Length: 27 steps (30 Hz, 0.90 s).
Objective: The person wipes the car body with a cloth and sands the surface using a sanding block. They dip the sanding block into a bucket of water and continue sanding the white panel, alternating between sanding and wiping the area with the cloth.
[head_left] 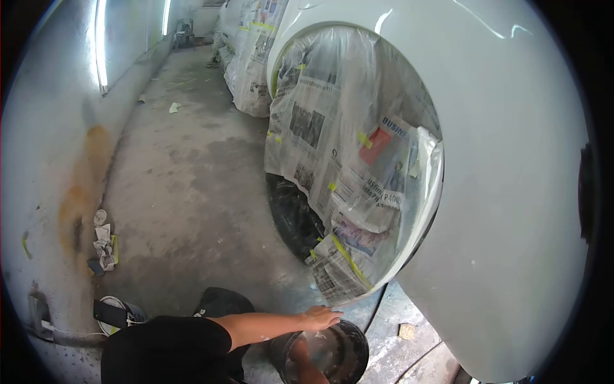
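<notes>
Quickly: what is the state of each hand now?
Left hand: at the rim of the bucket; open or closed cannot be told.
Right hand: inside the bucket; its state cannot be told.

A person wears a black top (150,355) with a short, loose left sleeve (208,333) that ends in a plain hem.

Both forearms are bare, as is the left hand (320,317); the cloth of the top looks matte and dark throughout. Black fabric, apparently trousers (224,301), shows beyond the sleeve, a small white mark near its edge.
</notes>
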{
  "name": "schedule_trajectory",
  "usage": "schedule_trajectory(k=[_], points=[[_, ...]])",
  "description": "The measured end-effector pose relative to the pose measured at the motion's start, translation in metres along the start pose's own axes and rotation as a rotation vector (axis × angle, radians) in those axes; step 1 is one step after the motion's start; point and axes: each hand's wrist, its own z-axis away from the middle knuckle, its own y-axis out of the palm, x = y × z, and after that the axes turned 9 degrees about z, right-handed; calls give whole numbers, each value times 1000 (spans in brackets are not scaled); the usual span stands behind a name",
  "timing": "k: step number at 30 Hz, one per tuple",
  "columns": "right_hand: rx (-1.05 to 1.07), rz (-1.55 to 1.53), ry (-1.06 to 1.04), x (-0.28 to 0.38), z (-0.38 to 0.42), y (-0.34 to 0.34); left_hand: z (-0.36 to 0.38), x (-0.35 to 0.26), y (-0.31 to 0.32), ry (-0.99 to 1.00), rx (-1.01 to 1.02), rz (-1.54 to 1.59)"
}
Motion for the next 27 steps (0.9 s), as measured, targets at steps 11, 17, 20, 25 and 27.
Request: schedule_trajectory(k=[11, 17, 20, 25, 27], points=[[-253, -196, 351, 35, 103, -58, 39, -19, 5, -253, -120, -83], [-327, 136, 591, 79, 93, -17, 33, 2, 5, -31, 64, -70], [-334, 4, 607, 59, 68, 31, 30, -8, 5, 38, 188, -75], [-317, -89, 645, 80, 100, -11, 28, -5, 16, 45, 131, -72], [-298, -87, 680, 68, 113, -29, 39, -11, 19, -25, 17, -61]])
